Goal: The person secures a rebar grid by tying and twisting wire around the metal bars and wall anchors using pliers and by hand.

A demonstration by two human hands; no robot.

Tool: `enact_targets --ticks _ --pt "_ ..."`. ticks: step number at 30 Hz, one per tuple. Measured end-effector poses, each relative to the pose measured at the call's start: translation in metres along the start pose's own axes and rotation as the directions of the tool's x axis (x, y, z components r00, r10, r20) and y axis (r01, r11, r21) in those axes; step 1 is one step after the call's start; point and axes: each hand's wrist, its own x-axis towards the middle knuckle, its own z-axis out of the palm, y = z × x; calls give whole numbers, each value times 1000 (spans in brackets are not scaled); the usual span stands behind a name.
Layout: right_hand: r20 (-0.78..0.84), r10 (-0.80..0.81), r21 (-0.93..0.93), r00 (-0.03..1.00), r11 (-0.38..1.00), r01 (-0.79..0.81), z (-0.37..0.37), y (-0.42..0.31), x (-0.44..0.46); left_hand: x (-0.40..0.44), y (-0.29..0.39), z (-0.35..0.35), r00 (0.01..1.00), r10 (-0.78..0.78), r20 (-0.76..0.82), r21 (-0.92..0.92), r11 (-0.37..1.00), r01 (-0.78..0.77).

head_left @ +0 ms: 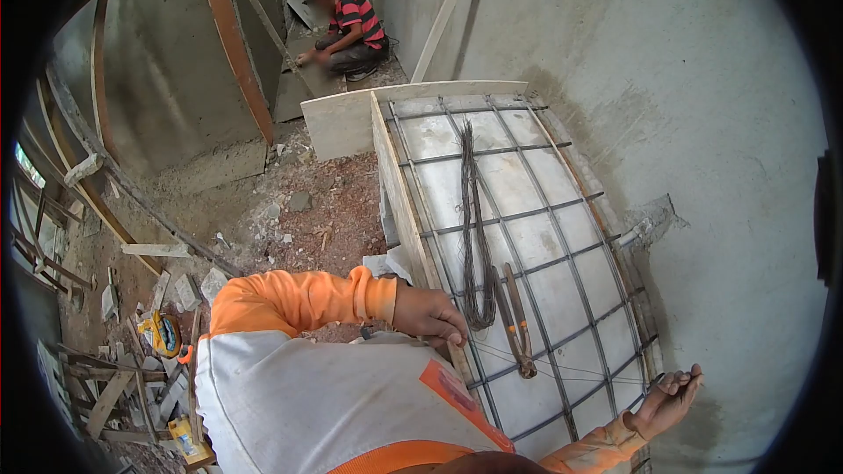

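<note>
Strands of thin tie wire [562, 373] stretch across the slab between my two hands. My left hand [432, 316] is closed, pinching the wire's left end by the wooden edge board. Over at the right edge, my right hand [669, 399] has curled fingers gripping the other end. Under the wire lies a grid of steel rebar [571, 254] over a pale slab form [527, 250]. A long looped bundle of tie wire [470, 228] rests on the bars, beside a pair of pincers [516, 325] with orange marks on the handles.
A person [356, 31] in a striped shirt crouches beyond the form's far board [342, 123]. A grey wall [702, 123] runs along the right. Wooden props [233, 35], rubble and scrap boards [110, 399] lie to the left, with a yellow bag [160, 333].
</note>
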Motion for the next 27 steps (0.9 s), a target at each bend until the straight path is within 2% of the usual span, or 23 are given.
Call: enact_targets --ticks 1,2,4,7,8,10,11,13,14,16,18,20,21,22,23,27 --pt "19 63 50 998 997 -64 -4 6 3 0 -2 -1 998 64 -10 124 990 -62" --pt "44 122 101 992 987 -126 -7 11 6 0 -4 -1 998 63 -8 128 990 -62" --pt "41 149 98 988 983 -153 -12 21 6 -4 -6 0 955 297 -13 312 908 -279" --pt "30 171 116 985 978 -174 -9 31 5 -17 10 -12 979 201 13 248 948 -198" --pt "12 189 119 982 975 -190 -7 34 4 -20 10 -18 982 189 24 276 943 -188" --pt "-94 229 93 969 971 -221 1 42 0 -20 0 -19 994 112 -11 118 987 -110" --pt "-99 223 105 970 971 -213 5 47 -1 -18 -8 -20 994 109 -5 132 985 -107" --pt "-107 325 83 940 945 -317 13 60 -1 -14 -12 -23 984 -39 172 144 990 14" --pt "-112 324 70 940 946 -317 19 70 -6 -8 -12 -21 974 49 222 193 977 -94" --pt "-65 358 20 932 934 -357 50 84 -25 16 5 -6 972 22 236 132 990 -54" --pt "-16 395 -41 918 917 -396 74 97 -45 50 10 17 986 48 159 -79 996 -36" --pt "126 397 -117 909 916 -384 85 105 -55 75 38 29 998 -50 28 -292 955 56" --pt "126 394 -119 910 917 -381 84 103 -54 91 37 31 998 -47 30 -291 955 53" --pt "105 421 -89 901 906 -413 84 102 -52 108 32 33 986 7 -167 -286 957 -55" --pt "85 449 -60 889 893 -446 82 100 -51 118 27 34 932 59 -357 -262 952 -161" --pt "46 497 27 867 867 -498 73 93 -42 134 19 23 947 119 -297 -225 956 -190"
